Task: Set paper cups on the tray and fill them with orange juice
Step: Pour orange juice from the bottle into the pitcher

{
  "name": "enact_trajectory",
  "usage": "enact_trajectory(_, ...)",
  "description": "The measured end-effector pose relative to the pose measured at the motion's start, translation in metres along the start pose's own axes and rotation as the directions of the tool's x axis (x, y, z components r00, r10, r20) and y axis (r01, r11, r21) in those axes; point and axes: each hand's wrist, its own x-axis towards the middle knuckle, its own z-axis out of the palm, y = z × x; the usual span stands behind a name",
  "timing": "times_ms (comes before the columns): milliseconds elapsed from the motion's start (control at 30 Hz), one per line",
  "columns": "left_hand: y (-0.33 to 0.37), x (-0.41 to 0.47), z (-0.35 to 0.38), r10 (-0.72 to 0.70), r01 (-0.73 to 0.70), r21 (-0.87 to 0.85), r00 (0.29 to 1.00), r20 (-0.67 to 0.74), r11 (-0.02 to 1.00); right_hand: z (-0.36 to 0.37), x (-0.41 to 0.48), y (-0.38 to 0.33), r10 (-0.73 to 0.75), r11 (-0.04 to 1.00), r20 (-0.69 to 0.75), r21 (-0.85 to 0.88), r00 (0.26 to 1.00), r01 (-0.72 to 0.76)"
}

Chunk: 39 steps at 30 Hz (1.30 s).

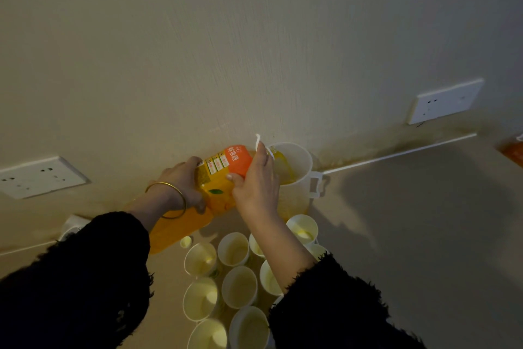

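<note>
Two sockets (445,101) sit above a beige counter (410,221) bearing perhaps ten paper cups (239,286)

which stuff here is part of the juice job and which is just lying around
Job: juice bottle, gripped by left hand and right hand; white jug it pours into; paper cups; small cap.
Lying about: left wall socket; right wall socket; orange object at right edge.

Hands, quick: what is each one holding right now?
Left hand: fingers curled round the juice bottle, lower body.
Right hand: grips the same bottle near its neck.
</note>
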Motion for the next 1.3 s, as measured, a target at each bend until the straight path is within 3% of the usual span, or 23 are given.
enact_trajectory(1300,-0.0017,-0.0021,-0.0011,0.0,0.0,0.041,1.0,0.006,0.999,0.0046,0.0,0.0042,-0.004,1.0,-0.012,0.007,1.0,0.005)
